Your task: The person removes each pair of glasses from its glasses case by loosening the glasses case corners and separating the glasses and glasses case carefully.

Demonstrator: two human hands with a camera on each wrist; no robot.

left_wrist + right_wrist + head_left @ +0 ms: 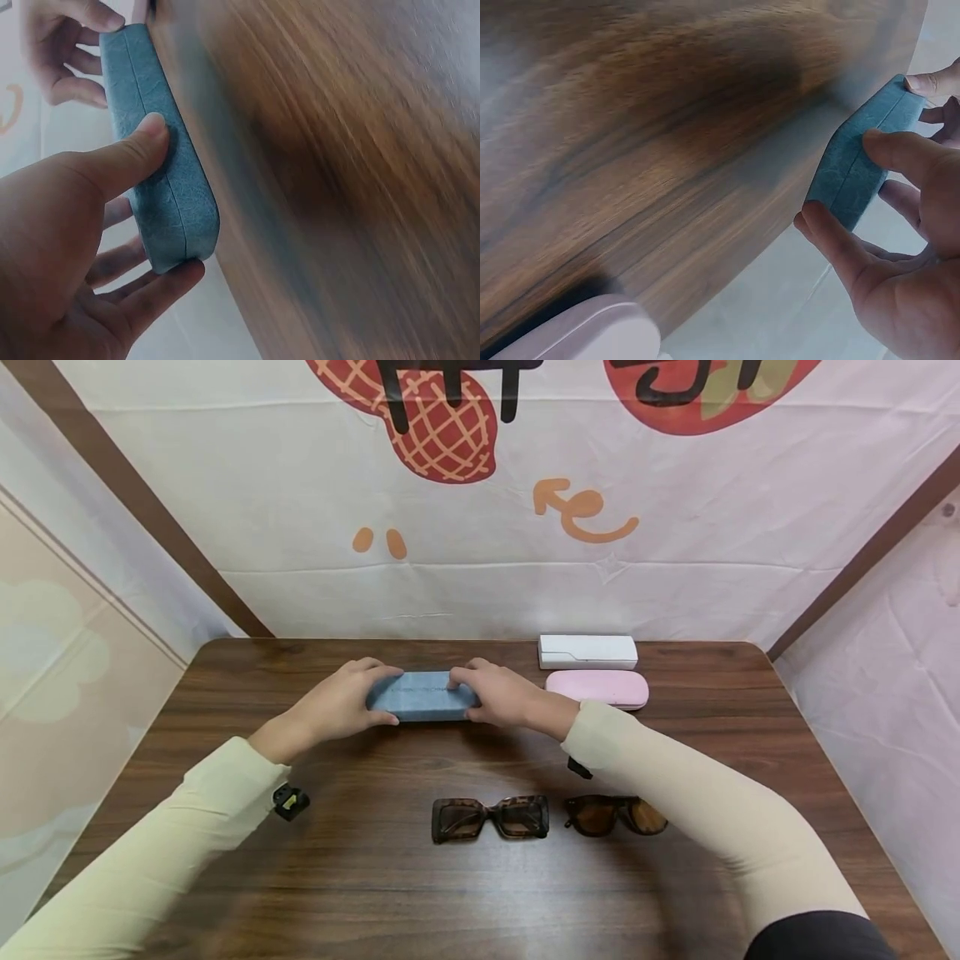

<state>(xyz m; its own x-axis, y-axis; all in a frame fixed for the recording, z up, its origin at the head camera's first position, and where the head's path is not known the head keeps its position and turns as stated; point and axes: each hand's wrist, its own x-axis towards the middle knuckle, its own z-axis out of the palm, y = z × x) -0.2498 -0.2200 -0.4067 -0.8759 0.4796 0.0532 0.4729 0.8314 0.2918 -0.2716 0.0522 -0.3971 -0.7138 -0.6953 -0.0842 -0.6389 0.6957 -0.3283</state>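
A blue glasses case (423, 700) is held between both hands near the table's far edge, its lid closed along the seam. My left hand (347, 700) grips its left end, with the thumb (139, 150) on the near side and fingers wrapped round the end. At the other end, my right hand (501, 695) grips it in the same way, the thumb (900, 152) lying near the seam. In both wrist views the case looks lifted off the wood. Rectangular tortoiseshell sunglasses (459, 820) and rounder dark sunglasses (592, 817) lie nearer on the table, the latter partly behind the right sleeve.
Right of the hands, a pink glasses case (600, 687) lies in front of a white case (588, 652). A printed cloth (480, 593) hangs behind the brown wooden table (360, 877).
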